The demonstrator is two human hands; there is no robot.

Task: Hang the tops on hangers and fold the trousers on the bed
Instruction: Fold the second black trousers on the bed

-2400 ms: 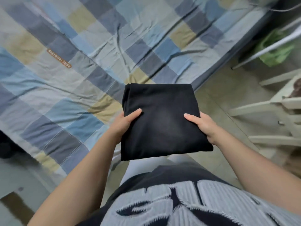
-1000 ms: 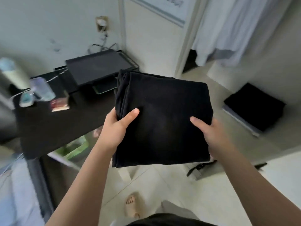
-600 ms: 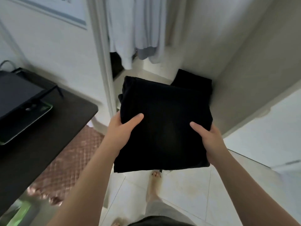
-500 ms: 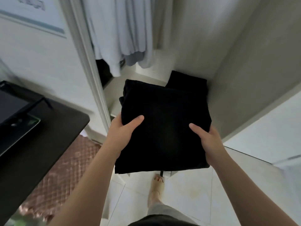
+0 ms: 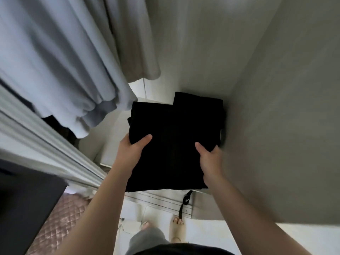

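While both forearms reach straight out from the bottom of the head view, the folded black trousers (image 5: 171, 144) sit flat between the two hands, just inside the open wardrobe. The left hand (image 5: 132, 150) clamps the near-left edge of the bundle. Its thumb (image 5: 145, 139) lies across the top of the cloth, pointing right, and its fingers are tucked underneath, out of sight. The right hand (image 5: 209, 157) mirrors it on the near-right edge, thumb (image 5: 199, 146) pressed on top and angled up-left, fingers hidden below the fabric. Both hands grip the trousers, wrists level, elbows slightly bent.

The bundle is over the wardrobe's right corner, close beside the grey side wall (image 5: 276, 126). A second folded black garment (image 5: 198, 102) peeks out beyond its far edge, tight against that wall; whether the two touch cannot be told.

Up and to the left, pale blue hanging clothes (image 5: 64, 70) drape down, their hems just beside the trousers' far-left corner, with a beige garment (image 5: 136, 43) hanging next to them. The sliding door frame (image 5: 46, 144) runs diagonally at left. A black strap (image 5: 185, 199) dangles below the bundle over the floor track. Bare toes (image 5: 176, 222) show on the pale tiles, and a pink quilted mat (image 5: 60, 227) lies at lower left.
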